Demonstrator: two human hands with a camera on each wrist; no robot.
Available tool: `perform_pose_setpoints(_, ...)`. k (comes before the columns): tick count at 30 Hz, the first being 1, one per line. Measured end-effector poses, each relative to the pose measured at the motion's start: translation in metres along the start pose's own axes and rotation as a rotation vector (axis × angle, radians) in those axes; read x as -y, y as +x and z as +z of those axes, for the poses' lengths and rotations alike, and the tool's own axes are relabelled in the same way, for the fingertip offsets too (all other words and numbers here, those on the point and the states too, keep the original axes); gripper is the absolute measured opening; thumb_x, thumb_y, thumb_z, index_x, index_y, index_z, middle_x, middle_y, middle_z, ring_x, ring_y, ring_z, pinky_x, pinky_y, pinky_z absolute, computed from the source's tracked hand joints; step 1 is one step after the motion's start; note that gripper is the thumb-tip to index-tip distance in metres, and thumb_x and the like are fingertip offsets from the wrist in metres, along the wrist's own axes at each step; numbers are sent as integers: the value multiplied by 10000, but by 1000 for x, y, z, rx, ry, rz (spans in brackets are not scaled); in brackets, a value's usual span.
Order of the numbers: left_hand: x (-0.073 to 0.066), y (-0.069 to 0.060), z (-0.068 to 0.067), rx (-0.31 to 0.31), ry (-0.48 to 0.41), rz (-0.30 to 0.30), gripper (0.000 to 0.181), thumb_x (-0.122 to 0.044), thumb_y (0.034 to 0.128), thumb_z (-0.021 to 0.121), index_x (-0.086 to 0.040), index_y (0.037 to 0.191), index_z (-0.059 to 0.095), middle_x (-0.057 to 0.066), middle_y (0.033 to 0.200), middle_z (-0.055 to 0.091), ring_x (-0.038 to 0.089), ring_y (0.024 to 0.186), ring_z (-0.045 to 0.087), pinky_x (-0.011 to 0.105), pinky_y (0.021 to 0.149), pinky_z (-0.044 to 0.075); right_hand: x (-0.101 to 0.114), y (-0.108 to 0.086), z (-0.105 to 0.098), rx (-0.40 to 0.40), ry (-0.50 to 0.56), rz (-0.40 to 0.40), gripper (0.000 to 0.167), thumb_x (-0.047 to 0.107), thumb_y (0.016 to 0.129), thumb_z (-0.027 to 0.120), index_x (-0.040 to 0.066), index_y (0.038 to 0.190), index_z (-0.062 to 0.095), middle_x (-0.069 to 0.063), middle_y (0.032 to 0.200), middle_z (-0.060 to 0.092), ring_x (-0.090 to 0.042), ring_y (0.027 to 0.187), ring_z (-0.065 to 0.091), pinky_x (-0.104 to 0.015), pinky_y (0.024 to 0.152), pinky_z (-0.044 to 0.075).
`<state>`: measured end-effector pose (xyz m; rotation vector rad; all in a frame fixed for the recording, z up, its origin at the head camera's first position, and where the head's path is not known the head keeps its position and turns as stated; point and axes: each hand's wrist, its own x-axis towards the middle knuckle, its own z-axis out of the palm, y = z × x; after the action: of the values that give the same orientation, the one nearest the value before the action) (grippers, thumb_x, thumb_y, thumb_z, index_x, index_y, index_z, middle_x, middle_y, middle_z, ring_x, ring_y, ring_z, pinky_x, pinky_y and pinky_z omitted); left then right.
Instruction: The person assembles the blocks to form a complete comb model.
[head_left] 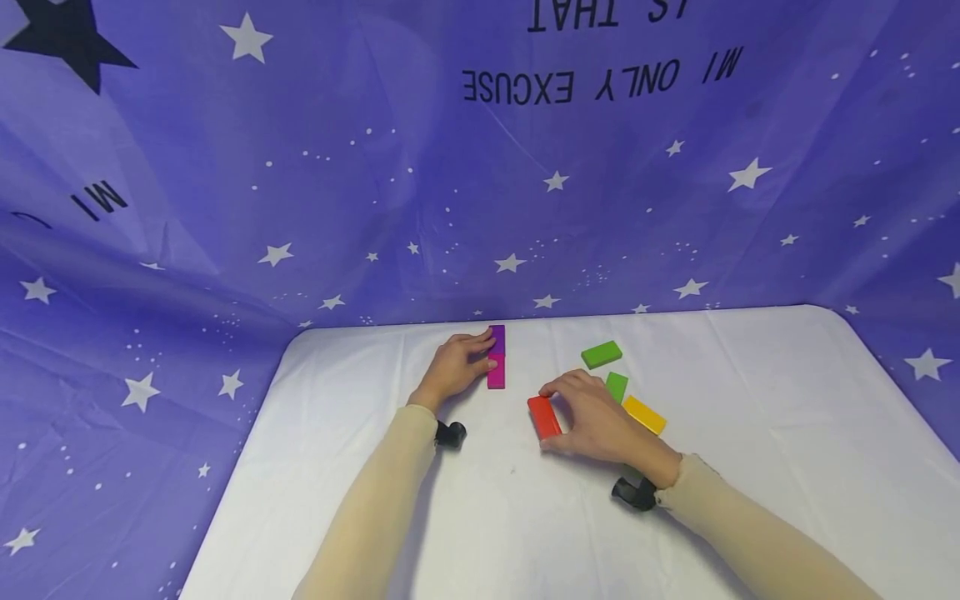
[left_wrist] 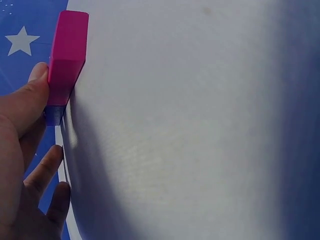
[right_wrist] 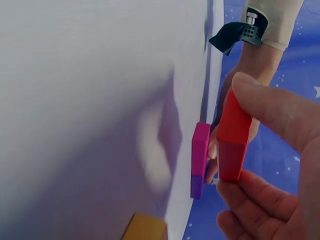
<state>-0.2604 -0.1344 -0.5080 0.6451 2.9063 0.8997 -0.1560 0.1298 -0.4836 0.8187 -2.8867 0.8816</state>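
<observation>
Near green block (head_left: 617, 385): lower part hidden behind the right hand (head_left: 596, 421).
Yellow block (head_left: 647, 415): beside the right wrist, partly covered; cut off by the lower border of the right wrist view.
Purple block (head_left: 497, 338): end to end with the magenta block (head_left: 497, 377), which largely masks it in the left wrist view.
Red block (head_left: 543, 417): within the right hand's grip, thumb at the near end, fingertips at the far end; contact with the counter (head_left: 487, 517) hard to make out.
Left hand (head_left: 453, 367): grip fairly wide, thumb touching the magenta block's left side, fingertips the purple block's.
Far green block (head_left: 602, 355): beyond the right hand, wholly visible.
</observation>
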Motion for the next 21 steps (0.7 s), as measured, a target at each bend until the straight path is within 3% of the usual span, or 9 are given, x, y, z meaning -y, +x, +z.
perform_pose_setpoints(15,-2,-1,-1,-2,10,6,498,-300,932,723,-119,1383,614,-36,1518,491,255,1381,452,458,1172,307,17,25,21,-79,-21,52,656,415,640,925,91,1163,696,-36,1101,701,-235,1111,559,-424,951,465)
perform_pose_setpoints(21,-3,-2,-1,-9,18,7,496,-303,933,721,-119,1381,615,-42,1511,495,264,1380,455,461,1164,322,25,34,29,-56,-29,75,666,429,648,920,68,1161,699,-51,1097,702,-244,1119,566,-414,956,456)
